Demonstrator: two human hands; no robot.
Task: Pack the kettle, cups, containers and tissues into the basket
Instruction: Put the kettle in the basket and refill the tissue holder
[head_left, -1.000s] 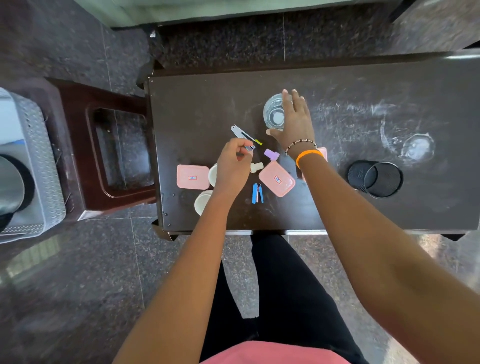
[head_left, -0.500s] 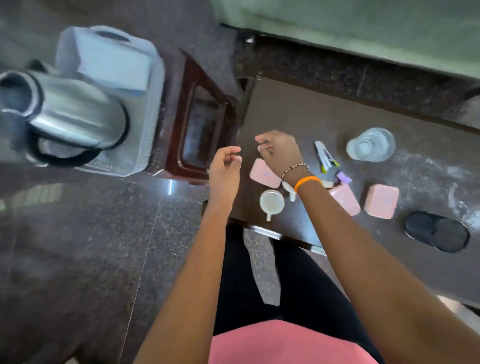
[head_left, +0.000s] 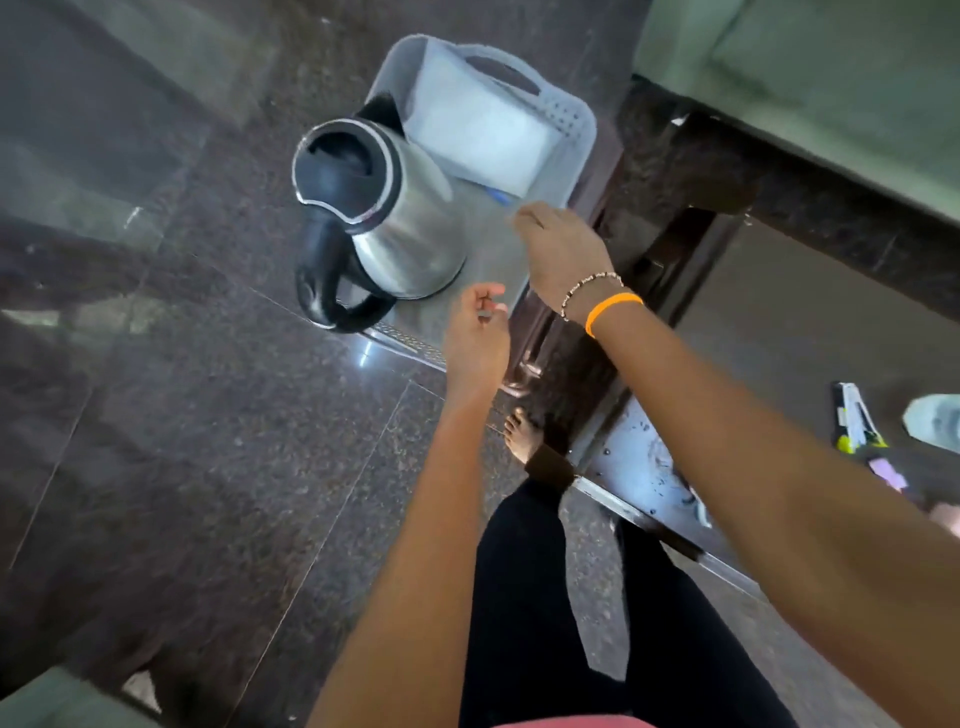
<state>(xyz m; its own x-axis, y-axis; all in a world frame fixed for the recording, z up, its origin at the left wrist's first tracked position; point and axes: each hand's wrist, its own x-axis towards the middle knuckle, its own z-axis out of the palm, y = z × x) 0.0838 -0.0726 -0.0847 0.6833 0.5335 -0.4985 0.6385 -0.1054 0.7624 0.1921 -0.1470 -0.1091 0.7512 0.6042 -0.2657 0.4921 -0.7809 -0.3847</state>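
Head view: your left hand and right hand, fingers curled, contents unclear, hover over the basket near edge, upper centre, beside the steel kettle and white tissues.

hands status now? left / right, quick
Left hand: fingers curled, pinching something small; what it is cannot be told.
Right hand: over the basket, fingers curled; any held item cannot be told.

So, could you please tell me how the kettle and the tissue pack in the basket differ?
The kettle is shiny metal with a black handle; the tissue pack is pale and matte. The kettle is rounded and stands upright, while the tissue pack is boxy. Both sit inside the basket.
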